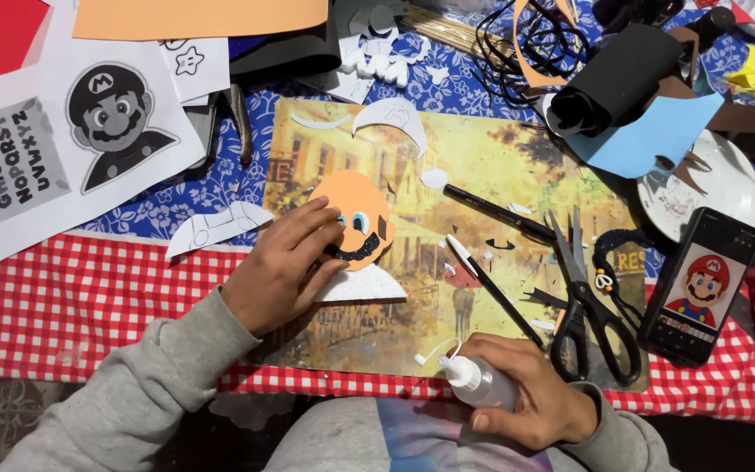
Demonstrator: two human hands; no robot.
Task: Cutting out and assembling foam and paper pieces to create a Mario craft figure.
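The orange face (356,214) looks like soft, matt foam, with a sparkly black moustache (362,249). The glue bottle (480,382) is smooth, cloudy plastic. The scissors (589,306) have shiny metal blades. The checked cloth (72,297) is woven fabric. The phone (701,284) is glossy.

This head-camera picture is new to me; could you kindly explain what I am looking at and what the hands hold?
The picture comes from a camera worn on a person's head, looking down at their own two bare hands; there is no machine. The left hand presses on an orange foam face with blue eyes and a black moustache, lying on a printed picture mat. The right hand holds a small glue bottle. Nearby lie black scissors, a black pen, a phone showing a cartoon character, and printed paper sheets.
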